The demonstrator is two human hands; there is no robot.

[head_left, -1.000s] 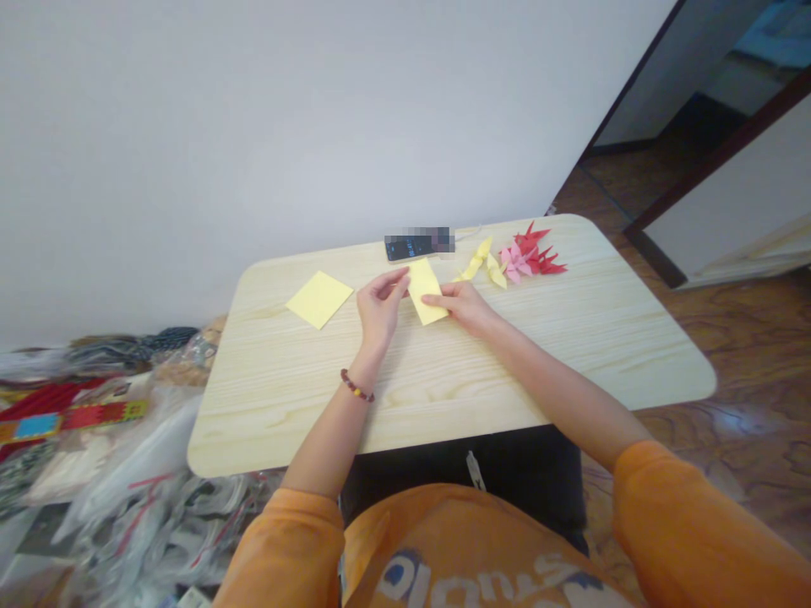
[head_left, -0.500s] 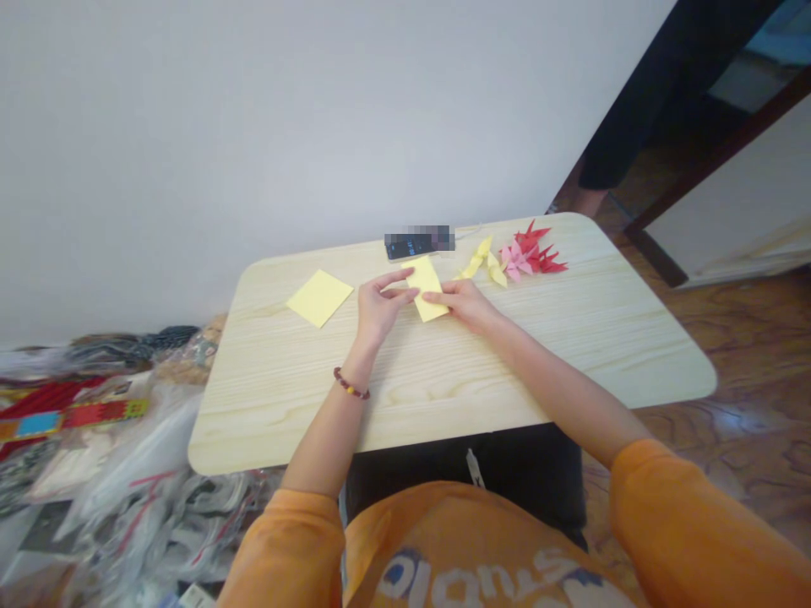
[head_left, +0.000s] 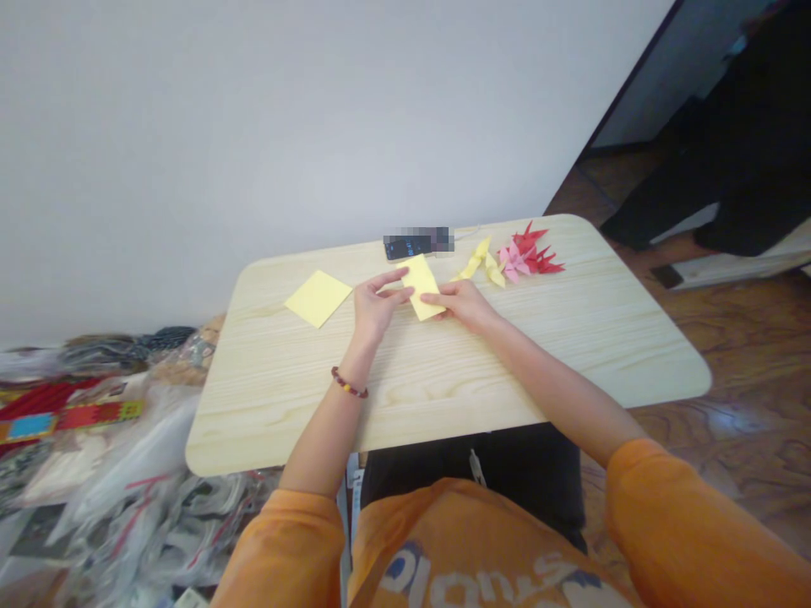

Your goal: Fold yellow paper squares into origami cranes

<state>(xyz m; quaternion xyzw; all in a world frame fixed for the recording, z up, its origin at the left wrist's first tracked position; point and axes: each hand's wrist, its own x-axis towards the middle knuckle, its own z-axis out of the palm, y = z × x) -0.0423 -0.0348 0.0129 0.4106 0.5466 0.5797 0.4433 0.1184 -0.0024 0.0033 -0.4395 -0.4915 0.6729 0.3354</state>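
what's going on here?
A person holds a yellow paper rectangle between their left hand and right hand above a light wood table. A yellow paper square lies to the left. A phone and origami cranes sit near the far edge. Another person stands beyond the table.

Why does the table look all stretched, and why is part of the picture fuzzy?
In the head view, the wide lens stretches the wooden table and bends its edges; a blocky blur covers part of the black phone; a pale glare shines on the brown floor.
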